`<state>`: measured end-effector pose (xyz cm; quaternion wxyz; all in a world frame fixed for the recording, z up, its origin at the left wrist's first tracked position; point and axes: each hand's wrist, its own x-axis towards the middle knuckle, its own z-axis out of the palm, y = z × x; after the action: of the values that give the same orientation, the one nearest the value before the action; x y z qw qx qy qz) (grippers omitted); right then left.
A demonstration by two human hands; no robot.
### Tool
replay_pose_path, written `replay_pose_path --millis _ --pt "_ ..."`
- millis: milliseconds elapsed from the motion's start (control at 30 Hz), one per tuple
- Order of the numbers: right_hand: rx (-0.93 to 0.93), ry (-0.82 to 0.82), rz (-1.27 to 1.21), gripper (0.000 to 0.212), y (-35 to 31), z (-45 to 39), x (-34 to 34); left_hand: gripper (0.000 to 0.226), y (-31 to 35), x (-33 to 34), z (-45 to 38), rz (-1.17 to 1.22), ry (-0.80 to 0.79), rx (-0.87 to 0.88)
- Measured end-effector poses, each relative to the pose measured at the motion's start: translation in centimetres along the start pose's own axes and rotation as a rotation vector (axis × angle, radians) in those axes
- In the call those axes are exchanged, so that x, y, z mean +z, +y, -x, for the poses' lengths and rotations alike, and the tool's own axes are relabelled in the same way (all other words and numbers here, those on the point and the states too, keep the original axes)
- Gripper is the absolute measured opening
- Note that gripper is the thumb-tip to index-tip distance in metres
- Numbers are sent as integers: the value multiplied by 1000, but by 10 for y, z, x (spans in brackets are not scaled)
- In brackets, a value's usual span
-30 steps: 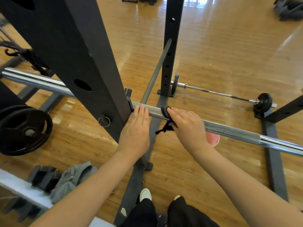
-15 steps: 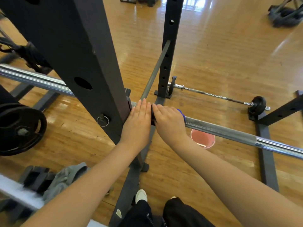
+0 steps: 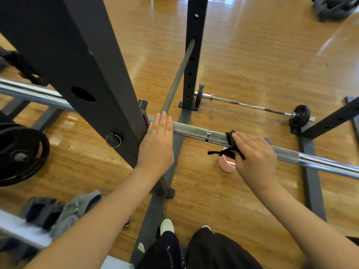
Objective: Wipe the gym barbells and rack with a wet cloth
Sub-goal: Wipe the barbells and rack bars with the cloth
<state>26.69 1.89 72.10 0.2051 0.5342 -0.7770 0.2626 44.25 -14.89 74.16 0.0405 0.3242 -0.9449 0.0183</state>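
Observation:
A steel barbell (image 3: 196, 133) runs left to right through the dark rack, passing behind the big near upright (image 3: 81, 70). My left hand (image 3: 157, 144) lies flat on the bar, fingers straight, right beside that upright. My right hand (image 3: 254, 160) grips a dark cloth (image 3: 230, 141) wrapped over the bar's knurled part, further right. A frayed strip of the cloth hangs down toward the floor.
A pink bucket (image 3: 226, 165) stands on the wooden floor under my right hand. A second barbell (image 3: 248, 105) with small plates lies behind. A black weight plate (image 3: 21, 154) hangs at left. Grey cloth (image 3: 77, 208) lies at lower left. My shoes (image 3: 167, 226) are below.
My right hand has slid the cloth to the right along the bar, away from my left hand, after meeting it half a second ago. My left hand stays by the upright.

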Motion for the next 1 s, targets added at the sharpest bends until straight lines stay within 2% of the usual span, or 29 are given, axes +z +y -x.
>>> replay_pose_path --millis 133,267,367,500,600,800,900,1000 --pt "-58 -20 -23 26 -37 -24 21 74 3 8 -3 -5 33 -25" --pt "-103 -149 -58 38 -79 -53 43 78 14 3 -2 19 20 -51" --pt "-108 -160 -98 45 -64 -46 36 78 28 -1 -3 7 12 -13" --pt "-82 -135 -84 43 -31 -23 17 75 59 -7 -11 16 -20 135" --pt "-32 -113 -70 41 -5 -4 3 76 76 -8 -18 -37 -55 184" --pt "76 9 -30 31 52 36 -36 74 109 -11 -26 -67 -60 254" --pt "129 30 -34 30 51 35 -41 73 121 -10 -28 -60 -63 266" --pt "102 -66 -22 31 25 10 -31 72 129 -7 -34 -16 -70 242"
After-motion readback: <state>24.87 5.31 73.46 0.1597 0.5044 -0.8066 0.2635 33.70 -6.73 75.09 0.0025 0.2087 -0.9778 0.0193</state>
